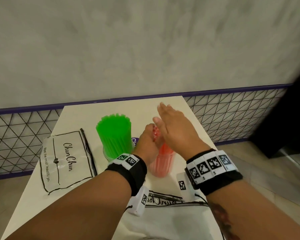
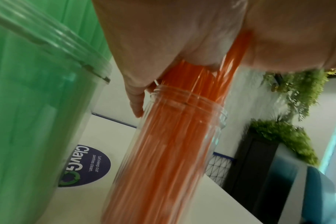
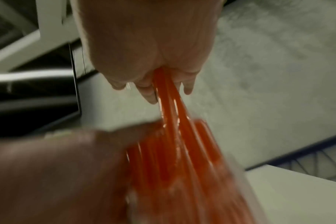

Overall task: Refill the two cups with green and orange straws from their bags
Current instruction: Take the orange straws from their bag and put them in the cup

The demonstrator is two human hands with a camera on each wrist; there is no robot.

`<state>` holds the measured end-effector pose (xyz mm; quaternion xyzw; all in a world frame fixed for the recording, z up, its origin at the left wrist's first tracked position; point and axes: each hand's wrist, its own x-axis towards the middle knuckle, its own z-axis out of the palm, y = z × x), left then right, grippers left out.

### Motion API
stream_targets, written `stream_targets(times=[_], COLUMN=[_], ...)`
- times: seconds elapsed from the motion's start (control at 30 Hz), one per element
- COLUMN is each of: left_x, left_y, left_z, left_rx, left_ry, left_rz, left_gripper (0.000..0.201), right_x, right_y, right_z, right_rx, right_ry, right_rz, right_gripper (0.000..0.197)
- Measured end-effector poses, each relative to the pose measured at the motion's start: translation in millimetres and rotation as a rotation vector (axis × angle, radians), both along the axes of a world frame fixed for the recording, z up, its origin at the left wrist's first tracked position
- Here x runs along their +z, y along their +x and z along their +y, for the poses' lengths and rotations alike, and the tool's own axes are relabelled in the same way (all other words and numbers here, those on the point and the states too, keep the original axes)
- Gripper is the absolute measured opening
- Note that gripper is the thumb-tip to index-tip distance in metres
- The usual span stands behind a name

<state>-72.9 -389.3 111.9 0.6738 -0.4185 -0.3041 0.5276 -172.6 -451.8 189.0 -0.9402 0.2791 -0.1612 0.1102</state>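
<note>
A mottled grey plaster wall (image 1: 145, 40) is rising behind a white table (image 1: 80, 115). A purple rail (image 1: 232, 90) is capping black wire mesh panelling (image 1: 232, 116) along the wall's base. Beige floor tiles (image 1: 260, 156) are showing at right. Green foliage (image 2: 284, 136) is sitting atop a dark cabinet (image 2: 259, 163).

Bright neon green straws (image 1: 114, 134) in one clear cup, orange straws (image 1: 163, 160) in the other, on a plain off-white worktop (image 1: 76, 115). The flat bag (image 1: 66, 160) is white with black script and outline. There's a navy round sticker (image 2: 88, 166) with white lettering, and black wristbands (image 1: 215, 172) with black-and-white square codes.
</note>
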Motion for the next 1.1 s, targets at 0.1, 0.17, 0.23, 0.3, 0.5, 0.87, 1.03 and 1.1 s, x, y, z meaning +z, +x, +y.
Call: stream_targets(times=[0.1, 0.17, 0.23, 0.3, 0.5, 0.87, 1.03, 1.1], left_x=[1, 1, -4, -1, -5, -26, -24, -18], left_y=[-2, -3, -3, -4, -7, 1, 4, 7], left_z=[1, 1, -1, 1, 3, 54, 103, 119], left_rx=[0.018, 0.016, 0.027, 0.024, 0.009, 0.055, -0.266, -0.490], left_ry=[-0.066, -0.060, -0.056, -0.059, -0.046, 0.194, 0.440, 0.616], left_rz=[0.154, 0.224, 0.287, 0.290, 0.236, 0.070, -0.127, -0.330], left_gripper=[0.009, 0.025, 0.028, 0.031, 0.012, 0.080, 0.063, 0.058], right_x=[-43, -58, -56, -46, -57, -59, -66, -61], right_y=[-7, -10, -11, -13, -13, -19, -1, 3], right_z=[6, 7, 6, 3, 8, 6, 1, 6], right_rx=[0.003, 0.007, 0.019, 0.028, -0.062, -0.027, -0.012, -0.050], right_ry=[0.055, 0.044, 0.030, 0.028, 0.121, 0.443, 0.401, 0.302], right_rz=[0.069, 0.052, 0.085, 0.081, -0.026, -0.141, -0.128, -0.145], right_gripper=[0.070, 0.074, 0.075, 0.075, 0.076, 0.104, 0.100, 0.103])
